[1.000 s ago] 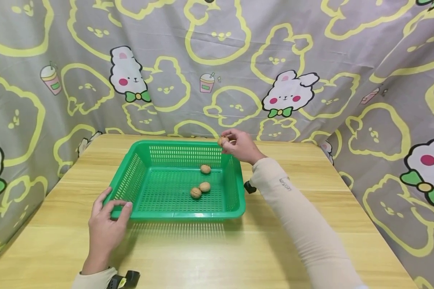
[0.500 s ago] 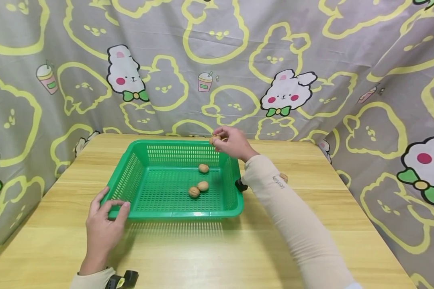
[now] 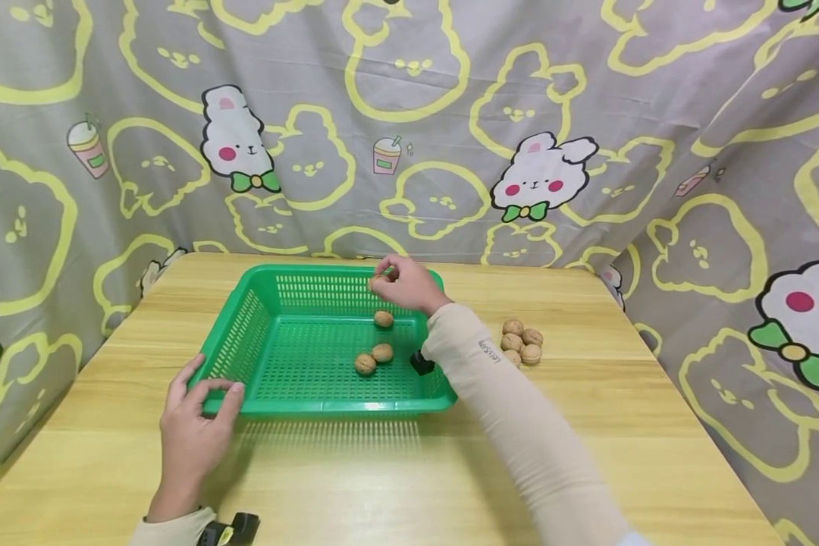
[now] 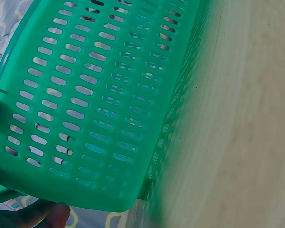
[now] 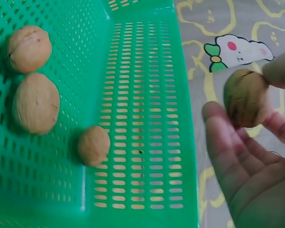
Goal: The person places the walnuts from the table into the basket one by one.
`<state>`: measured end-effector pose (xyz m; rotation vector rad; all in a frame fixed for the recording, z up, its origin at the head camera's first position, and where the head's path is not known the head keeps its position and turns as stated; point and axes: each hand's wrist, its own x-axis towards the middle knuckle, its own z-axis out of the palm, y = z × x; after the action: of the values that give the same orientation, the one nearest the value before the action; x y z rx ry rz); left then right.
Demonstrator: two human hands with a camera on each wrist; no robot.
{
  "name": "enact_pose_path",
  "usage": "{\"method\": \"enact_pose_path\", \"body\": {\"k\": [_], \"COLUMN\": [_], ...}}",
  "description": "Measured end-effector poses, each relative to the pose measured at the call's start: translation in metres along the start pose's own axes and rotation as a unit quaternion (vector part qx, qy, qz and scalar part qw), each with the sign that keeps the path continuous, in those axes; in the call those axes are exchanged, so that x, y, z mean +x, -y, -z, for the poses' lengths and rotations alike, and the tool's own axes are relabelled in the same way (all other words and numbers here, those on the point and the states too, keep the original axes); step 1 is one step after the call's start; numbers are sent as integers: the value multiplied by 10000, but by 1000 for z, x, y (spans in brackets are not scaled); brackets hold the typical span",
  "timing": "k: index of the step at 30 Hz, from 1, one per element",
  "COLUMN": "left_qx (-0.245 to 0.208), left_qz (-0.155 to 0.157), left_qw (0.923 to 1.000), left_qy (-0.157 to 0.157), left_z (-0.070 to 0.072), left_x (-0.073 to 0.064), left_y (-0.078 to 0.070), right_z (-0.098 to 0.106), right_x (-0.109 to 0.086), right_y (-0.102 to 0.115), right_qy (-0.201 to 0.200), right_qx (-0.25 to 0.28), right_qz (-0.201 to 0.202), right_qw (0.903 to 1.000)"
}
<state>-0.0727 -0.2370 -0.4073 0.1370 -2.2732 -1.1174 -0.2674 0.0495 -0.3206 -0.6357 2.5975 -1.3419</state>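
Green plastic basket (image 3: 300, 407) sat on the wood-grain surface (image 3: 355, 485), and on my feed the left hand (image 3: 194, 436) gripped its near-left corner. I had the right hand (image 3: 408, 285) pinching a walnut (image 5: 247, 99) up by the far rim, while three loose walnuts (image 3: 365, 364) lay inside, two side by side. More walnuts (image 3: 512, 343) clustered right of the basket, beside the sleeve (image 3: 512, 409).

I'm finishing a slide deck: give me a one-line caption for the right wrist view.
Right hand holding a walnut, with three more walnuts lying in a green basket.
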Motion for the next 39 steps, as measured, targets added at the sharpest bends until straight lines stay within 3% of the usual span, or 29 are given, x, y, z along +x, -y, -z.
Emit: {"method": "enact_pose_path", "body": {"k": [5,9,13,18,23,29,39], "left_qx": [45,-12,-105,-63,-53,-118,-37], "left_qz": [70,86,49,87,-45,-125,-95], "left_qw": [10000,10000,9999,9999,10000,9998,9999], "left_qy": [33,41,47,5,-15,-36,-55], "left_z": [0,0,-1,-1,0,-2,-1], "left_x": [-1,0,1,1,1,1,0], "left_y": [-1,-2,-3,-2,-1,0,0], "right_z": [-11,-16,-19,-24,-33,-44,-50], "right_x": [2,5,8,13,16,15,17], "right_y": [-2,-7,-10,-16,-21,-20,-22], "right_qy": [613,1016,1054,1038,1158,1299,1589], "right_qx": [-350,-313,-233,-854,-1548,-2381,-2615], "right_qz": [-118,-255,-258,-160,-267,-20,-222], "right_qw": [9974,9940,9938,9908,9808,9625,9518]}}
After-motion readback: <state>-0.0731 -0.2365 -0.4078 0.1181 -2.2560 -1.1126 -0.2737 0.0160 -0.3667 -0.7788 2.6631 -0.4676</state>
